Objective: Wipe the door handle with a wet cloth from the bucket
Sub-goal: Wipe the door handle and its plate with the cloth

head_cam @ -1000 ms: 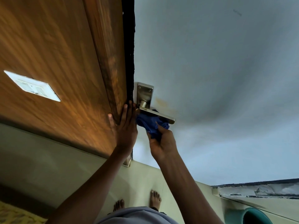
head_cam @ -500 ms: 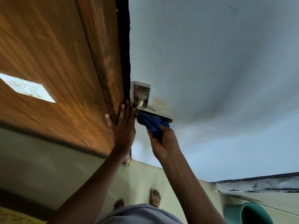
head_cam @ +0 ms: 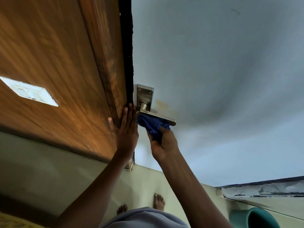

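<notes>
A silver lever door handle [head_cam: 145, 102] with a rectangular backplate sits on the pale blue door [head_cam: 213, 79], close to its left edge. My right hand [head_cam: 164, 143] grips a bunched blue cloth [head_cam: 151, 125] and presses it against the underside of the lever. My left hand [head_cam: 126, 130] lies flat with fingers spread on the door's edge and the wooden frame [head_cam: 105, 63], just left of the handle. The cloth hides the lower face of the lever. A teal bucket [head_cam: 256, 218] stands on the floor at the bottom right.
A white switch plate [head_cam: 31, 92] is set in the wooden panel at left. Cream floor tiles [head_cam: 49, 170] lie below, with my bare feet [head_cam: 158, 202] near the door. A chipped ledge [head_cam: 263, 190] runs along the right above the bucket.
The cloth has slid a little along the underside of the lever, with my right hand shifting slightly. My left hand stays pressed on the door edge. The view has drifted slightly.
</notes>
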